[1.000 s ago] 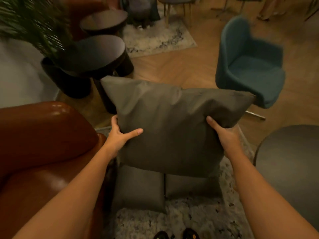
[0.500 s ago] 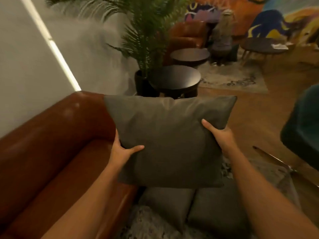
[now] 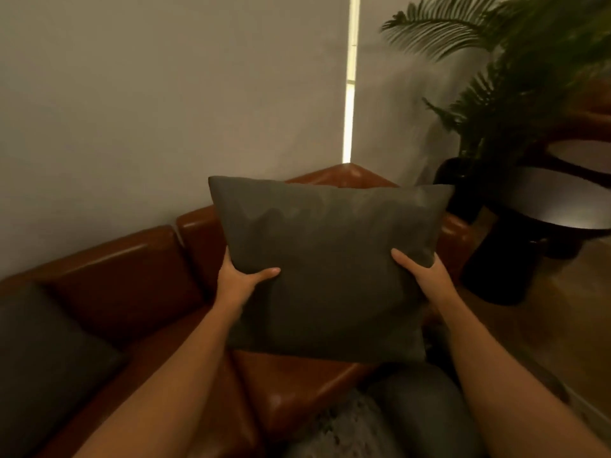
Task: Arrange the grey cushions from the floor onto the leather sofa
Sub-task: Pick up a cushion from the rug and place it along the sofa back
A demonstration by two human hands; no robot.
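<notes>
I hold a square grey cushion (image 3: 330, 259) upright in the air over the right end of the brown leather sofa (image 3: 132, 269). My left hand (image 3: 241, 279) grips its left edge, thumb across the front. My right hand (image 3: 420, 276) grips its right edge the same way. Another grey cushion (image 3: 43, 365) lies on the sofa seat at the far left. A further grey cushion (image 3: 426, 408) lies on the floor below the held one, beside the sofa's front corner.
A pale wall rises behind the sofa with a lit vertical strip (image 3: 350, 94). A potted palm (image 3: 515, 77) and a dark round side table (image 3: 555, 206) stand to the right on the wooden floor. A patterned rug (image 3: 347, 428) lies under the floor cushion.
I have turned left and carried the cushion from above the floor pile to over the sofa's right end. Both hands keep the same grip on its edges.
</notes>
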